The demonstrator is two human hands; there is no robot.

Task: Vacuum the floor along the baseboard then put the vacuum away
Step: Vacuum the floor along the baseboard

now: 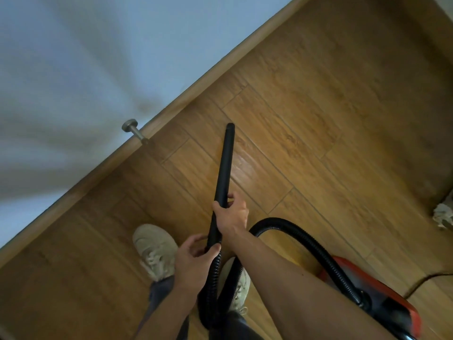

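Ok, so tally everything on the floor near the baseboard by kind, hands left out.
Vacuum wand: 1
Vacuum hose: 1
Red vacuum canister: 1
Cord: 1
Beige sneakers: 2
Metal door stop: 1
Crumpled cloth: 1
Total: 8

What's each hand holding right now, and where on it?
Both hold the black vacuum wand. The right hand grips its lower shaft. The left hand grips just below, where the ribbed hose joins.
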